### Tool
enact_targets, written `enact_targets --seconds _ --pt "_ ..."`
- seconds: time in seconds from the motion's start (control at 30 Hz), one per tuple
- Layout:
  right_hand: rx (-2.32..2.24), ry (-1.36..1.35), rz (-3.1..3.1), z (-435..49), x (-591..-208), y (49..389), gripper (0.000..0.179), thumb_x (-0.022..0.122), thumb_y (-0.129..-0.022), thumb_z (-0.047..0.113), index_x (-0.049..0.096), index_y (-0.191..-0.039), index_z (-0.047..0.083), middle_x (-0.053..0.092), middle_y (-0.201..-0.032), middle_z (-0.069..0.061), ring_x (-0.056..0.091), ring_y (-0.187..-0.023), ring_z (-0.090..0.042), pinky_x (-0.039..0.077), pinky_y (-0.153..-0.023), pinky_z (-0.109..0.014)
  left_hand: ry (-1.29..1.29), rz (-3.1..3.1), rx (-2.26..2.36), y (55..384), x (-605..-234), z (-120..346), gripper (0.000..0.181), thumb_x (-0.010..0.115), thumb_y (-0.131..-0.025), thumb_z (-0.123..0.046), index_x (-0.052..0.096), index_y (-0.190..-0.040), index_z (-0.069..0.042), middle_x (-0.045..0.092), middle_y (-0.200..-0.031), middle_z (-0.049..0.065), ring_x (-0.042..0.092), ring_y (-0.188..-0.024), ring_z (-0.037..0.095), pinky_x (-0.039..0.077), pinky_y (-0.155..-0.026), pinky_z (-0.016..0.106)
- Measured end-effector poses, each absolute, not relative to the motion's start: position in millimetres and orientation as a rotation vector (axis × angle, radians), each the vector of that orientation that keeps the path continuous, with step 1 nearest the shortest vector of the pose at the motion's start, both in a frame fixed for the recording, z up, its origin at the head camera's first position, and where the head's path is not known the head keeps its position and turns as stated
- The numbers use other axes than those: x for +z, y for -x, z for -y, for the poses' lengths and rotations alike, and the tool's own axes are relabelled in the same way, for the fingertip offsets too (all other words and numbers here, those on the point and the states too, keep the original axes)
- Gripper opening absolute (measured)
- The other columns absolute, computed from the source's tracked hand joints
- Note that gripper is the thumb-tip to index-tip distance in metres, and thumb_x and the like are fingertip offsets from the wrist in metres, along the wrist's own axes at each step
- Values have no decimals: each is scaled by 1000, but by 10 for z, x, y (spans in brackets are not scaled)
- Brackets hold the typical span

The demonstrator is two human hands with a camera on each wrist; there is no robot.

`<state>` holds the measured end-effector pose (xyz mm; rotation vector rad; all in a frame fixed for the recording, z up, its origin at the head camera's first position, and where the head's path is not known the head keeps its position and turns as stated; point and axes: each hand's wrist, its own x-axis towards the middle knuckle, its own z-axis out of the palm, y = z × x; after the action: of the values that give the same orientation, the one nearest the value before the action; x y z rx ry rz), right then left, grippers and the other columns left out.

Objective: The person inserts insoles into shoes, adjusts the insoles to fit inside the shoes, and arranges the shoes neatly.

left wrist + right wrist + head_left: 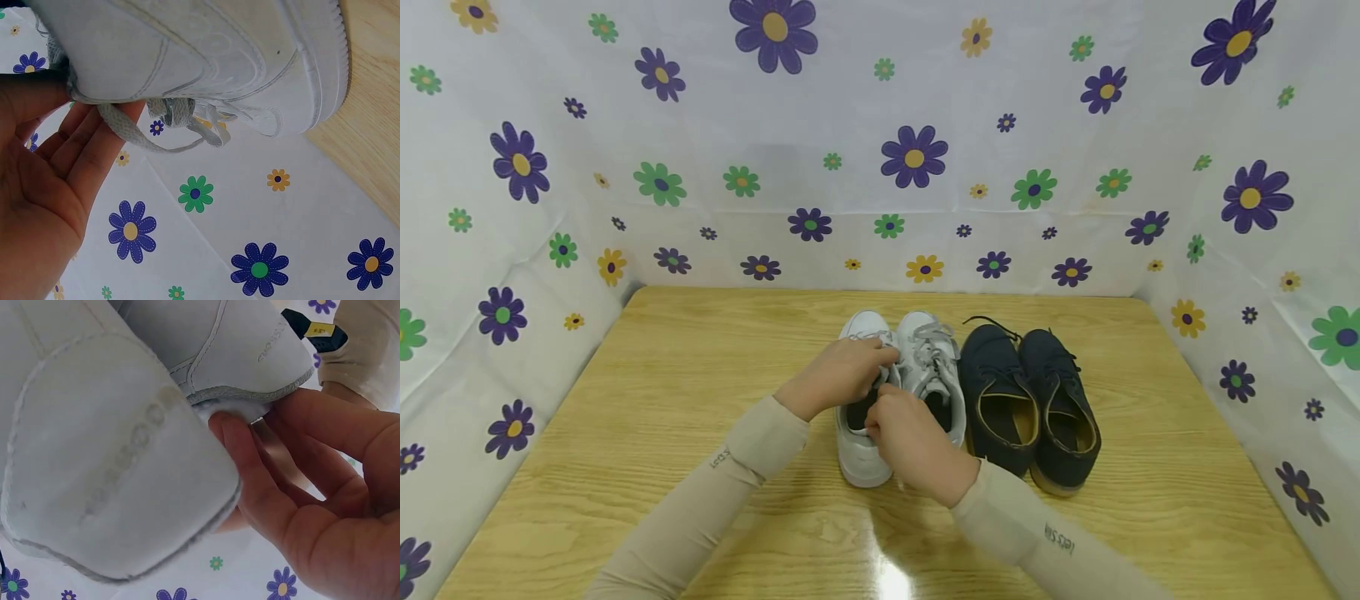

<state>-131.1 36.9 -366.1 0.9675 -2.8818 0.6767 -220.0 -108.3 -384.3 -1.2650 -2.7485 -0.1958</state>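
Observation:
A pair of white lace-up sneakers stands side by side, toes away from me. My left hand [838, 373] grips the left sneaker [862, 463] near its laces and tongue. Up close in the left wrist view, the thumb and fingers hold the collar edge, beside a loose grey-white lace [128, 128]. Across the same shoe's opening, my right hand [917, 437] pinches the collar with curled fingers. The right wrist view shows its fingertips at the padded rim, behind the heel of the right sneaker [119, 462]. Both hands partly hide the left sneaker's opening.
Just right of the white pair stand two dark navy lace-up shoes, the nearer one [988, 362] beside the white sneaker and the other [1063, 468] at its right. All rest on a wood-grain table [700, 350]. Flower-printed white cloth [850, 100] encloses the back and sides.

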Motion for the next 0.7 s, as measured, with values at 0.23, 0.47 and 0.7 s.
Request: enact_targets --seconds 0.23,0.47,0.7 --pt "709 -1085 2948 -386 -3635 1369 42 62 -85 -10 48 -53 14 40 -66 2 31 -60 -10 26 -55 -23 1260 2751 -199 2212 -3860 1076 16 57 -90 2 52 -88 -13 47 -74 2 36 -57 15 29 -53 27" --pt "683 -1210 3004 -436 -3595 1365 44 57 -89 -8 41 -55 15 44 -73 -1 30 -60 -10 28 -57 -24 1251 2767 -196 2207 -3867 1072 16 57 -91 2 52 -88 -13 46 -74 1 37 -58 15 30 -54 27" --pt "603 -1283 3037 -483 -3590 1316 25 63 -94 24 69 -83 2 52 -84 -3 48 -68 -14 43 -62 -25 1242 2775 -205 2207 -3864 1070 15 57 -91 1 55 -90 -13 48 -75 1 40 -58 15 35 -55 27"
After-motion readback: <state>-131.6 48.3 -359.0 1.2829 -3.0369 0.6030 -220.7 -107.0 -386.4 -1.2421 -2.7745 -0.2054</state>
